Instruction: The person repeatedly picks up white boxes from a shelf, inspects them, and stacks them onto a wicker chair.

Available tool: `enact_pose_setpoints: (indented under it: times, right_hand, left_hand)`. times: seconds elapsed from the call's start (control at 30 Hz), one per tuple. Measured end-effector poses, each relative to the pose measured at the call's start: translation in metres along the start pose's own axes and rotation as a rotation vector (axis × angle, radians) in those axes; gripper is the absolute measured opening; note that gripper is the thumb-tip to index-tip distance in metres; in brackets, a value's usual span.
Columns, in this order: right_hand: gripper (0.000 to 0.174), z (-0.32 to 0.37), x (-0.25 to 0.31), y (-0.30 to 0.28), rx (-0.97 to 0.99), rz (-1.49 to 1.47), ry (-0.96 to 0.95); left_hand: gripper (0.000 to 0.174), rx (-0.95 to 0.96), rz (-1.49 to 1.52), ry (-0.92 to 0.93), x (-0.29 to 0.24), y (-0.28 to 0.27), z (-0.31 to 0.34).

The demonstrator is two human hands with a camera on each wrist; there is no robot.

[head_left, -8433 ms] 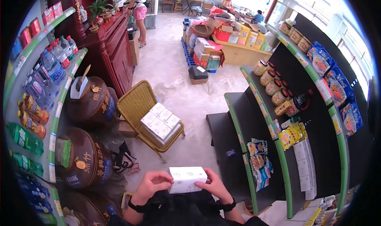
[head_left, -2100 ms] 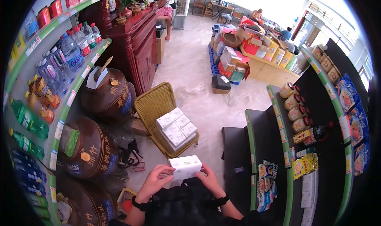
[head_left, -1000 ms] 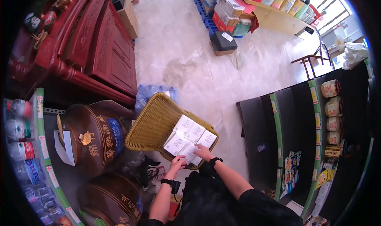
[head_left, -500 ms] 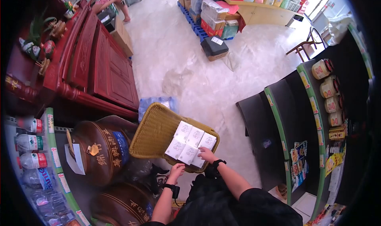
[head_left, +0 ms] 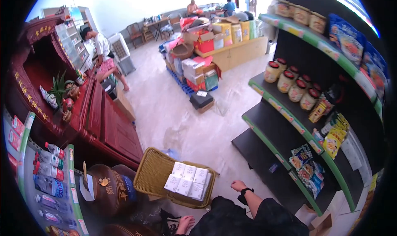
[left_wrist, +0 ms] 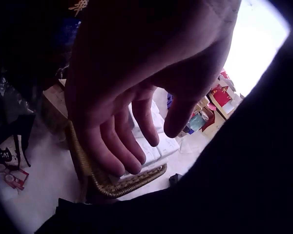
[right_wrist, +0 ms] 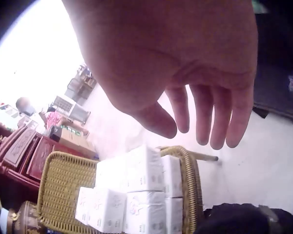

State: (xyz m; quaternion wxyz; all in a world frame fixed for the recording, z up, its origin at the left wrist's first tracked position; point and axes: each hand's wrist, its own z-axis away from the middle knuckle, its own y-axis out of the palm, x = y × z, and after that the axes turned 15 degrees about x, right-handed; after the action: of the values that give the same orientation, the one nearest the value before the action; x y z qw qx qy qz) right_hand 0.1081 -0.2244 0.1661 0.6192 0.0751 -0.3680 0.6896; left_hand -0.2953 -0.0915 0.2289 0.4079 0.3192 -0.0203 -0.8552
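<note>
Filling the seat of the woven yellow wicker chair (head_left: 154,176), the white paper-wrapped boxes (head_left: 187,181) lie packed side by side. Your hands hold nothing. Your right hand (head_left: 238,185) hangs just right of the chair's rim with fingers loosely spread, and your left hand (head_left: 185,224) sits low near its front edge, relaxed. Bare pale floor (head_left: 194,132) opens rightward to the dark shelves (head_left: 264,153).

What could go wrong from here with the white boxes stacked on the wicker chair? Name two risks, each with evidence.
1. The white boxes fill the wicker chair right to its front rim, in layers; a nudge could tip some onto the floor.
2. The chair stands in the aisle near the black shelves; a passer-by might bump it.
</note>
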Motion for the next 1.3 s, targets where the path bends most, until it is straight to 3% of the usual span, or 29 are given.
enact_pose_setpoints:
  times: [0.13, 0.27, 0.4, 0.53, 0.63, 0.73, 0.8, 0.9, 1.0, 1.13, 1.2, 1.27, 1.3]
  right_hand:
    - [0.034, 0.106, -0.071, -0.008, 0.027, -0.244, 0.129]
    - [0.029, 0.2, -0.181, 0.012, 0.032, -0.388, 0.243]
    - [0.025, 0.3, -0.254, 0.024, -0.004, -0.458, 0.381]
    - [0.024, 0.361, -0.302, 0.037, -0.223, -0.495, 0.405]
    - [0.022, 0.387, -0.32, 0.028, -0.344, -0.579, 0.369]
    - [0.021, 0.389, -0.335, 0.017, -0.632, -0.525, 0.178]
    - [0.018, 0.402, -0.325, -0.007, -0.78, -0.497, 0.046]
    - [0.015, 0.445, -0.286, -0.063, -0.888, -0.547, -0.077]
    - [0.012, 0.485, -0.266, -0.125, -1.072, -0.515, -0.203]
    - [0.007, 0.557, -0.263, -0.205, -1.453, -0.333, -0.342]
    - [0.008, 0.588, -0.278, -0.239, -1.585, -0.16, -0.323]
    - [0.011, 0.614, -0.292, -0.269, -1.731, 0.027, -0.312]
    - [0.02, 0.618, -0.306, -0.276, -1.691, 0.049, -0.263]
  left_hand:
    - [0.023, 0.032, -0.076, 0.027, 0.05, 0.019, -0.01]
    - [0.024, 0.102, -0.111, 0.075, 0.08, 0.061, -0.026]
    - [0.037, 0.235, -0.199, 0.128, 0.061, 0.151, 0.019]
    - [0.036, 0.393, -0.325, 0.127, 0.055, 0.218, 0.061]
    - [0.035, 0.465, -0.443, 0.115, 0.054, 0.251, 0.069]
    - [0.035, 0.507, -0.515, 0.106, 0.055, 0.278, 0.064]
    - [0.036, 0.621, -0.498, 0.169, 0.045, 0.311, 0.087]
    - [0.028, 0.635, -0.681, 0.04, 0.04, 0.37, 0.041]
    - [0.031, 0.732, -0.825, 0.135, 0.02, 0.452, 0.031]
    - [0.027, 0.798, -0.868, 0.516, -0.02, 0.584, 0.053]
    - [0.027, 0.814, -0.898, 0.678, -0.036, 0.652, 0.087]
    - [0.028, 0.878, -0.891, 0.714, -0.039, 0.708, 0.107]
    - [0.028, 0.912, -0.89, 0.73, -0.038, 0.733, 0.113]
